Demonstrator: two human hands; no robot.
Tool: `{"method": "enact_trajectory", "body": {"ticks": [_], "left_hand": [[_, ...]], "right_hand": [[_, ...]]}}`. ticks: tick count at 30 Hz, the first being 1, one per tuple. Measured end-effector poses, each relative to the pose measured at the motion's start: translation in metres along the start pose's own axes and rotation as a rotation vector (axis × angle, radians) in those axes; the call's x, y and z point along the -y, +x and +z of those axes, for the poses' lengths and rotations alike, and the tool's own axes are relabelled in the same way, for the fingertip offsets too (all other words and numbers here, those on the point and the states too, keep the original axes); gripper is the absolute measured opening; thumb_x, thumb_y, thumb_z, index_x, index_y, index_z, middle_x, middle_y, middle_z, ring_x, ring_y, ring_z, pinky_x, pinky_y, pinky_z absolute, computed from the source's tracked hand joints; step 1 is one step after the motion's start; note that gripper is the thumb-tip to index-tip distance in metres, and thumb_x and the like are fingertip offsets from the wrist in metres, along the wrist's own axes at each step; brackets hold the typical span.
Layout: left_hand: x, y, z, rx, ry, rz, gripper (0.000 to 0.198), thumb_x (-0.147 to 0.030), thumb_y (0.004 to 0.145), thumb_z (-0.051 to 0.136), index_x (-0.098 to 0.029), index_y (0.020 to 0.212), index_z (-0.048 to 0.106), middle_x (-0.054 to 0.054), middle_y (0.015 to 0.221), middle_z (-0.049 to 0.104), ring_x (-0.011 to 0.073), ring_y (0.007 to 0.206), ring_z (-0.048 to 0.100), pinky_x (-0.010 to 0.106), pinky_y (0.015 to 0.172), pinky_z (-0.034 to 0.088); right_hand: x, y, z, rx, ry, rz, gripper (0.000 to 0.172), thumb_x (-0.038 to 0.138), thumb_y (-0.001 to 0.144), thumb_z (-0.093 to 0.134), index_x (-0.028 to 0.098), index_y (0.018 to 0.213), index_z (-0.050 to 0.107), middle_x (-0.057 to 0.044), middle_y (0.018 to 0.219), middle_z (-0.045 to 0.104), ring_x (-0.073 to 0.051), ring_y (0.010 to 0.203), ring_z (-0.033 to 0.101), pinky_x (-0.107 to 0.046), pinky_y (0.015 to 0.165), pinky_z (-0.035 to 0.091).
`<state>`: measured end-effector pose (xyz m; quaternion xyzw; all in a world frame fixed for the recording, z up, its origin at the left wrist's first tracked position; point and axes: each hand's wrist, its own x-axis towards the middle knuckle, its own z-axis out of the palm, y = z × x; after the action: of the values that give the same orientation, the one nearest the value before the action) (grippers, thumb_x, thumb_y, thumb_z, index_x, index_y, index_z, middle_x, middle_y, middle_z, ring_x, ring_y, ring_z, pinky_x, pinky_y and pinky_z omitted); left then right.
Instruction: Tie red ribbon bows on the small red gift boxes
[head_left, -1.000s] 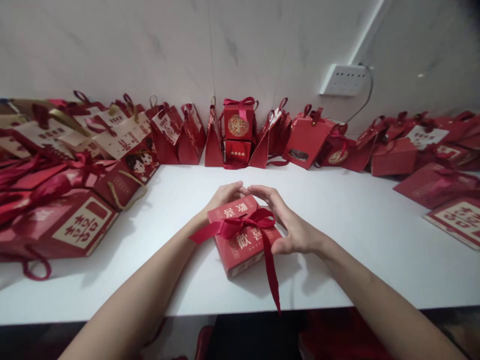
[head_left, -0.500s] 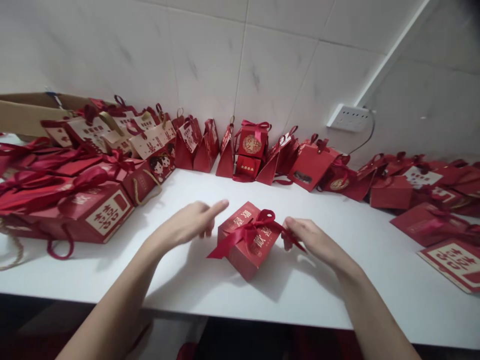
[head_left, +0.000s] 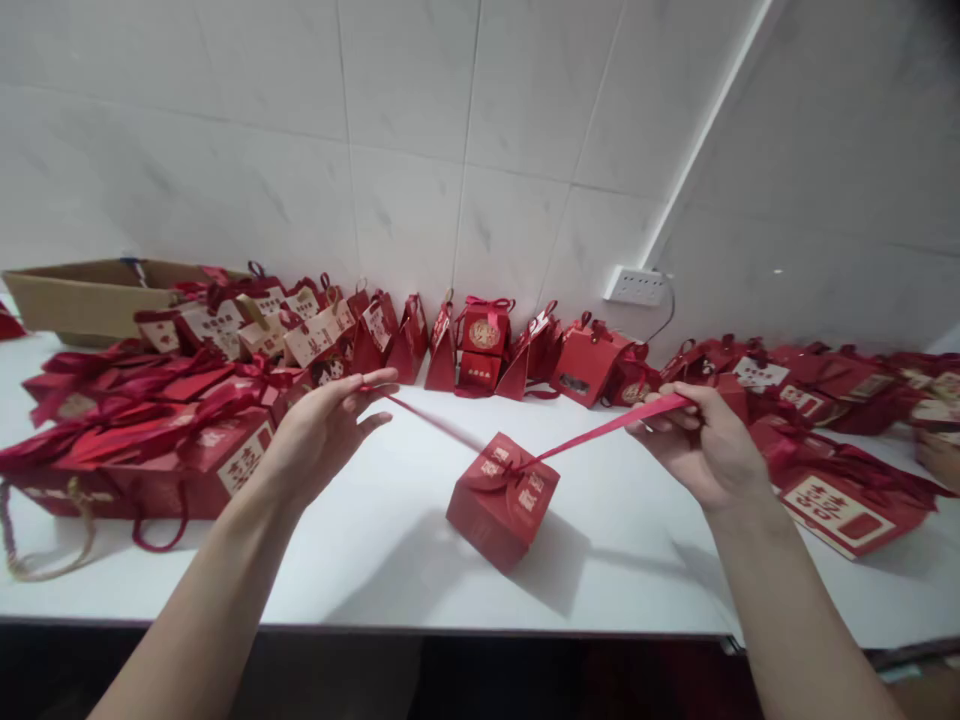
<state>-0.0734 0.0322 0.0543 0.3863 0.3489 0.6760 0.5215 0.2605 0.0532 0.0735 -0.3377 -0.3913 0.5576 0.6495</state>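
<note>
A red gift box point(head_left: 501, 505) with pale lettering sits tilted at an angle on the white table, in front of me. From its top a dark red ribbon point(head_left: 600, 428) runs out to both sides, stretched taut, with no bow in it. My left hand point(head_left: 330, 425) is raised left of the box and holds one ribbon end between its fingers. To the right of the box, my right hand point(head_left: 701, 440) pinches the other end between thumb and fingers. Neither hand touches the box itself.
Red gift boxes point(head_left: 592, 355) stand in a row along the tiled wall. At left, a red tray-like box point(head_left: 187, 490) holds several ribboned boxes, with a cardboard carton point(head_left: 82, 300) behind. More red boxes point(head_left: 840, 515) lie at right. A power strip point(head_left: 636, 287) is on the wall.
The bow on the box has come undone, and its ribbon now stretches out both ways. My left hand has moved left and taken one end; my right hand has moved right and up. The view has shifted.
</note>
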Motion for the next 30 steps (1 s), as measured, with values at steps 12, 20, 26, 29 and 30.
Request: {"method": "enact_trajectory", "body": {"ticks": [12, 20, 26, 29, 30], "left_hand": [[-0.028, 0.012, 0.111, 0.510, 0.158, 0.048, 0.027, -0.025, 0.073, 0.063, -0.014, 0.096, 0.069, 0.009, 0.092, 0.071, 0.0196, 0.087, 0.063, 0.035, 0.082, 0.046], [-0.032, 0.010, 0.111, 0.489, 0.144, 0.107, 0.028, -0.023, 0.072, 0.063, -0.014, 0.098, 0.069, 0.007, 0.088, 0.071, 0.0161, 0.081, 0.064, 0.032, 0.079, 0.047], [-0.041, 0.013, 0.112, 0.377, 0.132, 0.209, 0.031, -0.017, 0.064, 0.065, -0.011, 0.094, 0.069, 0.009, 0.093, 0.069, 0.0094, 0.066, 0.059, 0.024, 0.063, 0.047], [-0.045, 0.017, 0.100, 0.278, 0.117, 0.256, 0.022, -0.018, 0.062, 0.063, -0.011, 0.082, 0.069, 0.007, 0.085, 0.068, 0.0086, 0.061, 0.056, 0.022, 0.055, 0.044], [-0.046, 0.020, 0.092, 0.260, 0.129, 0.251, 0.018, -0.020, 0.062, 0.062, -0.012, 0.077, 0.068, 0.006, 0.080, 0.067, 0.0089, 0.059, 0.055, 0.022, 0.054, 0.044]], "right_hand": [[0.008, -0.003, 0.092, 0.346, -0.190, -0.005, 0.014, 0.016, 0.075, 0.059, 0.013, 0.079, 0.071, -0.008, 0.077, 0.073, -0.017, 0.071, 0.069, -0.032, 0.076, 0.055], [-0.001, -0.015, 0.084, 0.315, -0.202, -0.210, 0.020, 0.026, 0.071, 0.066, 0.016, 0.087, 0.072, -0.005, 0.078, 0.073, -0.019, 0.075, 0.069, -0.037, 0.082, 0.053], [0.016, -0.023, 0.074, 0.161, -0.198, -0.333, 0.014, 0.023, 0.065, 0.067, 0.015, 0.077, 0.071, -0.003, 0.069, 0.071, -0.017, 0.067, 0.067, -0.038, 0.077, 0.053], [0.028, -0.023, 0.058, 0.125, -0.160, -0.366, 0.009, 0.020, 0.063, 0.062, 0.017, 0.067, 0.069, -0.001, 0.063, 0.067, -0.015, 0.062, 0.064, -0.037, 0.076, 0.053], [0.032, -0.023, 0.050, 0.161, -0.156, -0.343, 0.008, 0.020, 0.062, 0.060, 0.017, 0.063, 0.067, 0.000, 0.060, 0.065, -0.015, 0.059, 0.063, -0.037, 0.075, 0.052]]}}
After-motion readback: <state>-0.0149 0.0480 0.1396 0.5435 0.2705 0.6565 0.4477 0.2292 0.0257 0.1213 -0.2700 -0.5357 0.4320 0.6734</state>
